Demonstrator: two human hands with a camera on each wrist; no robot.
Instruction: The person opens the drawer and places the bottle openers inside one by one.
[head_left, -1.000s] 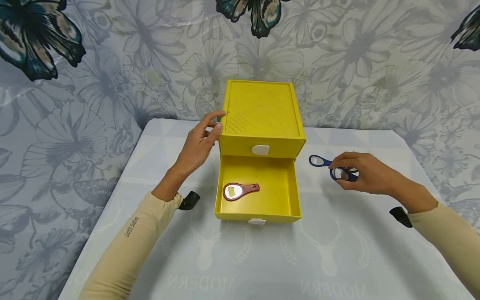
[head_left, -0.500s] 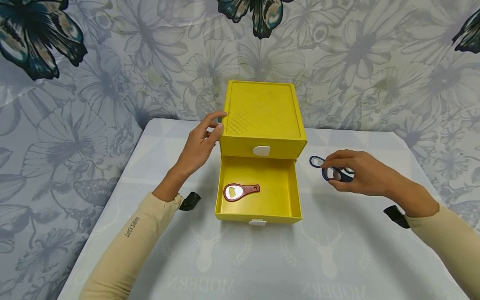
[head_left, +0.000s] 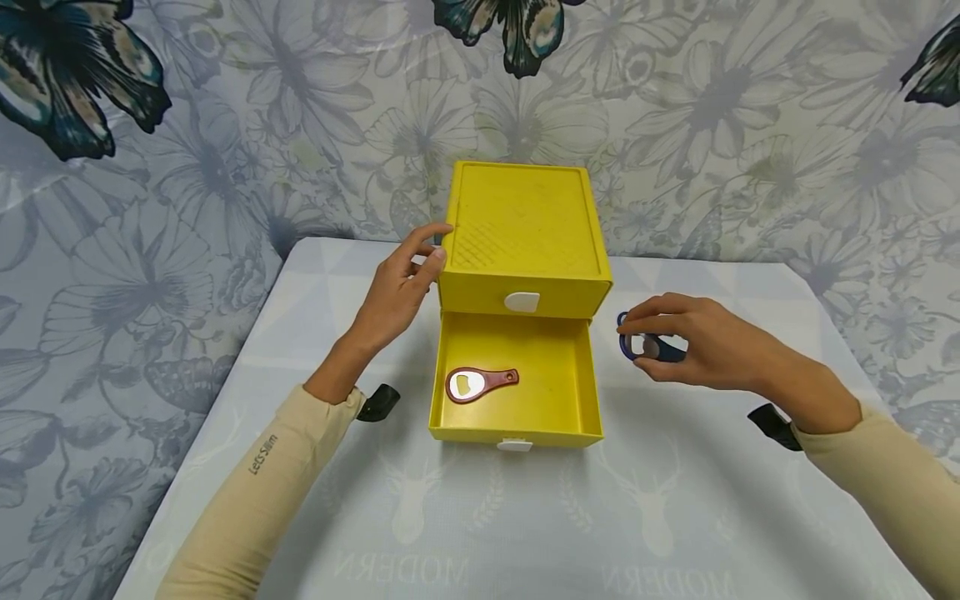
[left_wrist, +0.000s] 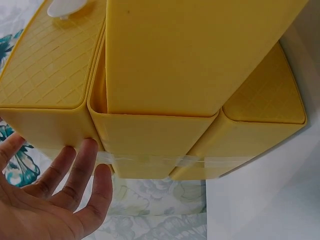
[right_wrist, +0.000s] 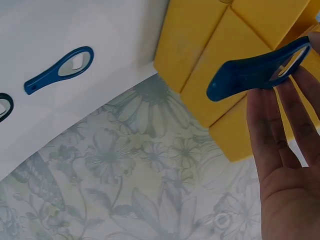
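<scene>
My right hand pinches a blue bottle opener above the table, right of the yellow drawer unit. In the right wrist view the held opener hangs with its handle pointing away from the fingertips. A second blue bottle opener lies on the table, mostly hidden behind my hand in the head view. The lower drawer is pulled out, and a red-brown bottle opener lies in it. With loosely bent fingers my left hand touches the unit's left side, thumb near its upper front corner.
Another dark-rimmed opener shows at the left edge of the right wrist view. The upper drawer, with its white pull, is closed. Behind the white table hangs a flowered backdrop.
My right hand has moved left with the blue bottle opener, nearer the drawer unit, and now covers most of the opener on the table. The left hand has stayed in place.
</scene>
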